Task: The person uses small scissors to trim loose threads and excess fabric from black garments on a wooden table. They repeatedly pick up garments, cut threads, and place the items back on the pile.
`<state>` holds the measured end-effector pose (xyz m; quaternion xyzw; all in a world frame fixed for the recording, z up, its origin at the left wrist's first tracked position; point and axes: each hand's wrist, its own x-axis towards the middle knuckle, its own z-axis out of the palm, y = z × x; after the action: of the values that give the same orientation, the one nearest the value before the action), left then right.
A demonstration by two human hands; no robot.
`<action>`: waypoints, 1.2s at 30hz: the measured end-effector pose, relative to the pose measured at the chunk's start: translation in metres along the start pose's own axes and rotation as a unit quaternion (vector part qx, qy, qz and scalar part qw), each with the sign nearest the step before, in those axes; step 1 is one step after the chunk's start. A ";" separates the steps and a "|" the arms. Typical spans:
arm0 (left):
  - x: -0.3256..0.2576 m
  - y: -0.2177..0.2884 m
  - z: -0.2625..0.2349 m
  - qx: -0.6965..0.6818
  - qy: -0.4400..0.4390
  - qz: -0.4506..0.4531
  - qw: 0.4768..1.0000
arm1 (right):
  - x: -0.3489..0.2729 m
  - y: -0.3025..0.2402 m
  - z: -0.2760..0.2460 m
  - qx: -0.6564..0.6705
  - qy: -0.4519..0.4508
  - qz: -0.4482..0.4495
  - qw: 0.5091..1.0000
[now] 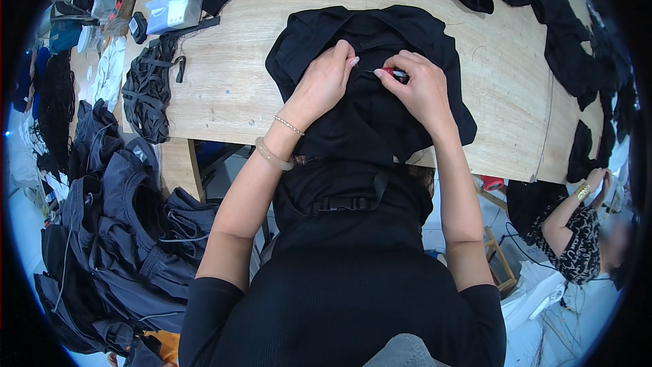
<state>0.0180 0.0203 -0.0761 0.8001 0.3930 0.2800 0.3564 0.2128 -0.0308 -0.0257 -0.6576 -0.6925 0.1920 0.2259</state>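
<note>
Pinching black cloth, left hand sits between wrapped pack and right hand gripping tool.

no lettering can be read; the white script-like marks on the co-worker's black sleeve, well right of the right hand, are indistinct.

Matt cloth garment on a smooth wood table
The buckle looks like dull plastic, the tool partly glossy red; the packet wears shiny plastic film.
</note>
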 end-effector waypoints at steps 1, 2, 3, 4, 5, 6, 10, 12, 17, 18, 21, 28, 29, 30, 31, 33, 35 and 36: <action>0.000 0.001 0.000 -0.006 0.002 0.004 1.000 | 0.000 0.001 0.000 -0.001 0.001 -0.003 1.000; 0.000 0.001 0.000 -0.013 0.003 0.007 1.000 | 0.000 0.000 0.000 -0.002 0.001 -0.005 1.000; 0.000 0.001 0.000 -0.011 0.003 0.008 1.000 | 0.000 0.000 0.000 -0.002 0.000 -0.007 1.000; 0.000 0.001 0.000 -0.010 0.004 0.009 1.000 | 0.000 0.000 0.000 -0.003 0.000 -0.009 1.000; 0.000 0.000 0.000 -0.009 0.004 0.010 1.000 | 0.000 -0.001 0.000 -0.006 -0.003 -0.007 1.000; -0.001 0.000 0.001 -0.008 0.005 0.011 1.000 | 0.000 -0.001 0.000 -0.009 -0.007 -0.005 1.000; 0.000 -0.001 0.001 -0.006 0.005 0.013 1.000 | -0.001 -0.001 0.001 -0.005 -0.002 -0.004 1.000; 0.000 0.000 0.001 -0.004 0.005 0.013 1.000 | 0.000 -0.002 0.000 -0.007 -0.007 -0.002 1.000; 0.000 -0.001 0.000 0.003 0.000 0.008 1.000 | 0.002 -0.002 0.001 -0.014 -0.010 -0.011 1.000; 0.000 0.000 0.000 0.003 -0.001 0.006 1.000 | 0.002 -0.003 0.000 -0.016 -0.016 -0.006 1.000; -0.001 0.002 -0.002 0.005 -0.003 0.003 1.000 | 0.002 -0.003 -0.001 -0.021 -0.015 -0.019 0.999; 0.000 0.000 0.000 0.004 -0.001 0.017 1.000 | 0.008 -0.003 0.001 -0.055 -0.029 -0.067 0.996; 0.000 0.001 0.000 0.003 -0.002 0.016 1.000 | 0.009 -0.003 0.000 -0.057 -0.035 -0.069 0.995; 0.000 0.001 0.000 0.005 -0.002 0.017 1.000 | 0.010 -0.003 -0.001 -0.059 -0.041 -0.071 0.995; 0.000 0.001 -0.001 0.007 -0.002 0.019 1.000 | 0.011 -0.004 -0.002 -0.062 -0.047 -0.073 0.994; 0.000 0.000 0.000 -0.017 0.003 0.012 1.000 | 0.011 -0.002 0.000 -0.069 -0.047 -0.086 0.993; 0.001 0.000 0.000 -0.067 0.016 -0.006 0.998 | 0.011 -0.002 0.000 -0.042 -0.038 -0.070 0.996; -0.002 0.000 0.000 -0.123 0.040 -0.047 0.990 | 0.009 -0.002 -0.001 -0.011 -0.030 -0.045 0.998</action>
<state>0.0173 0.0184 -0.0765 0.7189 0.4066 0.3408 0.4492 0.2118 -0.0224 -0.0231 -0.6220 -0.7303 0.1934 0.2059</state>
